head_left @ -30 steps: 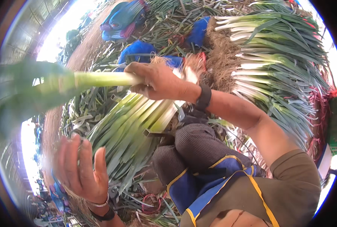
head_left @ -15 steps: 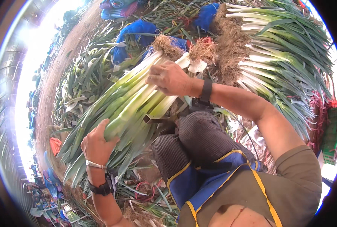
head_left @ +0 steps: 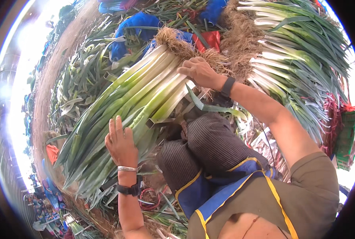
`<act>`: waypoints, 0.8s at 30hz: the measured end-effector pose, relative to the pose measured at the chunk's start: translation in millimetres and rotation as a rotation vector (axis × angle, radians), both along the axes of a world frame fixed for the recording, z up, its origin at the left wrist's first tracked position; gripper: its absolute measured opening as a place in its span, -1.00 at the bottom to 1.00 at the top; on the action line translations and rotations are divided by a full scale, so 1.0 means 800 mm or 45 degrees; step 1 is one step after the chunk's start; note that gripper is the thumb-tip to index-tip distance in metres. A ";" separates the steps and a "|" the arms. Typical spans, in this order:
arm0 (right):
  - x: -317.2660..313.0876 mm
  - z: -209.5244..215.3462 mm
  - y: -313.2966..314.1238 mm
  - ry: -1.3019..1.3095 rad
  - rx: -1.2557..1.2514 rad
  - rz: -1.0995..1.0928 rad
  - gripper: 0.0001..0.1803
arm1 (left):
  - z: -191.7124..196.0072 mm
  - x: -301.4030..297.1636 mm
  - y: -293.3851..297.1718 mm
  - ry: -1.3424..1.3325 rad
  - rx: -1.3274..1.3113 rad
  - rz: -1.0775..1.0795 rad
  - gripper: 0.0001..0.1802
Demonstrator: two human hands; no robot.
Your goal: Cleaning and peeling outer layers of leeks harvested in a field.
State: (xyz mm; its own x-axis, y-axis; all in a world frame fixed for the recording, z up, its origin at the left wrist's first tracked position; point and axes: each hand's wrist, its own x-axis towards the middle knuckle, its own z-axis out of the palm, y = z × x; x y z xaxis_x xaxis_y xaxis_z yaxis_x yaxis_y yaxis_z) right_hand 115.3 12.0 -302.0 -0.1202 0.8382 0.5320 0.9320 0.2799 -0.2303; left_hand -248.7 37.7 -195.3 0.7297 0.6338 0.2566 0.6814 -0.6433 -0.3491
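Observation:
A pile of leeks (head_left: 139,89) lies slantwise in front of me, its brown roots (head_left: 171,42) at the far end and its green leaves toward the near left. On the leaves rests my left hand (head_left: 121,144), open, with its fingers stretched out. At the white stems by the roots, my right hand (head_left: 201,72) has its fingers bent around the rightmost leek (head_left: 181,95); its grip is partly hidden. The pile lies on a metal frame, whose square tube end (head_left: 150,123) shows beside my knees. One loose leaf (head_left: 201,105) sticks out below my right hand.
Another big row of leeks (head_left: 301,59) lies at the right, roots inward. Trimmed leaves (head_left: 82,79) cover the ground at the left. Blue netting (head_left: 135,32) and a red cloth-like piece (head_left: 209,41) lie beyond the roots. A green crate (head_left: 346,137) stands far right.
My left hand has let go of a leek's green part, opened and moved right. My right hand has shifted right, to the pile's edge. A loose leaf now shows below it.

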 end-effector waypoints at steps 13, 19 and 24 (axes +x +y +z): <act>-0.012 -0.026 -0.007 -0.056 -0.029 0.090 -0.59 | -0.022 -0.014 0.005 0.075 -0.356 0.105 0.05; -0.018 -0.033 -0.015 -0.180 0.055 0.012 -0.62 | -0.039 -0.017 0.005 0.170 -0.267 0.079 0.06; -0.028 -0.045 -0.019 -0.244 0.022 -0.082 -0.63 | -0.050 -0.020 0.006 0.151 -0.282 0.075 0.12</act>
